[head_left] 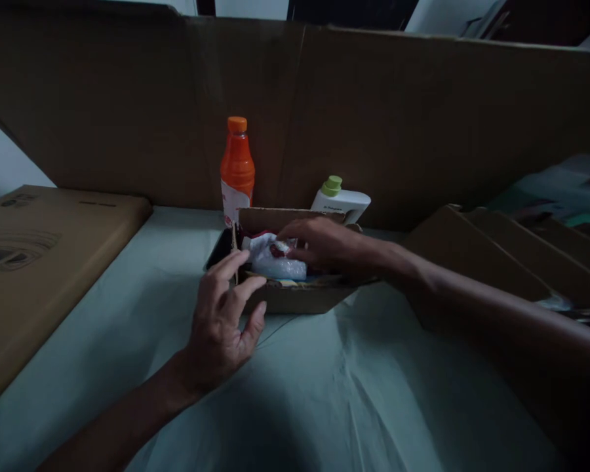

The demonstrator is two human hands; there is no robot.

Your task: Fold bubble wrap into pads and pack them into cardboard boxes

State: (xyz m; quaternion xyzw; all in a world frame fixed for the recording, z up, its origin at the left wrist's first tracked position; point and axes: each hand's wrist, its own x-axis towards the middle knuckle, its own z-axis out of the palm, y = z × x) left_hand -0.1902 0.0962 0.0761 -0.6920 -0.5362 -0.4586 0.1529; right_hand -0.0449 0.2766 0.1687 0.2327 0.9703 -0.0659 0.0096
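A small cardboard box [295, 301], its top uncovered, sits on the pale green cloth. Inside it lies a bundle in bubble wrap [278, 265]. From the right, my right hand [319, 239] reaches into the box, its fingers closed around a small dark red item in clear wrap [278, 249] on top of the bundle; its exact kind is not clear. My left hand [226, 321] is at the box's front left corner, fingers spread and holding nothing. Its fingertips are close to the box's edge; whether they touch it I cannot tell.
Behind the box stand an orange bottle [236, 167] and a white jug with a green cap [341, 200]. A dark flat object [219, 250] lies left of it. A large flat carton [54, 262] is at left, another open carton [452, 262] at right. A tall cardboard panel [373, 118] closes the back.
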